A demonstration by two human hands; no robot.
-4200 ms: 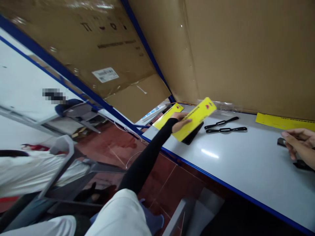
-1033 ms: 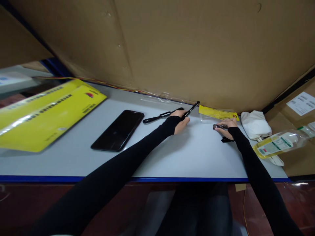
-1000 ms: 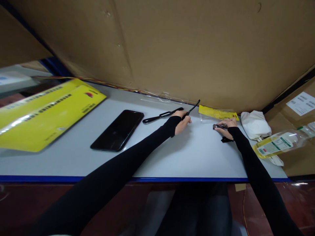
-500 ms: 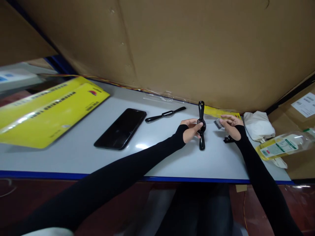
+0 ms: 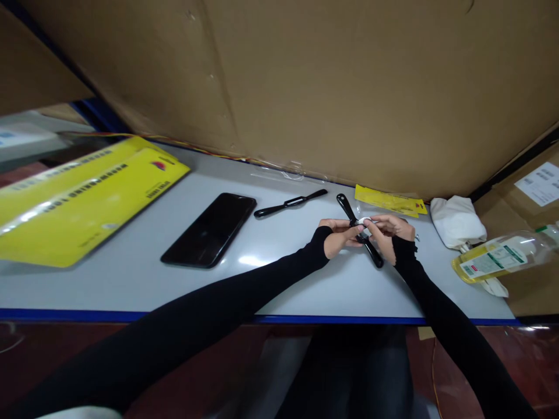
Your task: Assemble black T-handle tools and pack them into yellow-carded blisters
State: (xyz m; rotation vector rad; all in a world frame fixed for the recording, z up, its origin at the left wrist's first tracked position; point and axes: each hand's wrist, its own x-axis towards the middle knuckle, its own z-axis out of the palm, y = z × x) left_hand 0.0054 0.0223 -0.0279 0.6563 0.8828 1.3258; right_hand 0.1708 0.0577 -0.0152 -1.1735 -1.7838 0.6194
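Observation:
My left hand (image 5: 339,237) is closed around the middle of a black spokeshave (image 5: 373,254), which is tilted, one handle pointing up and left and the other down and right. My right hand (image 5: 390,233) pinches a small flat pale metal blade (image 5: 365,222) against the spokeshave's centre; the fingers partly cover both. To the left, a second black spokeshave body (image 5: 294,202) with a slot in its middle lies on the table.
On the left are a black phone-like slab (image 5: 209,230) and yellow printed packages (image 5: 87,203). Another yellow package (image 5: 388,201) lies behind my hands. A white cloth bundle (image 5: 457,220) and a bottle of yellow liquid (image 5: 493,259) are at the right, by a cardboard box (image 5: 528,215).
My right hand has moved left, bringing the blade to the spokeshave's centre. The spokeshave has turned from nearly upright in view to slanted, its upper handle leaning left.

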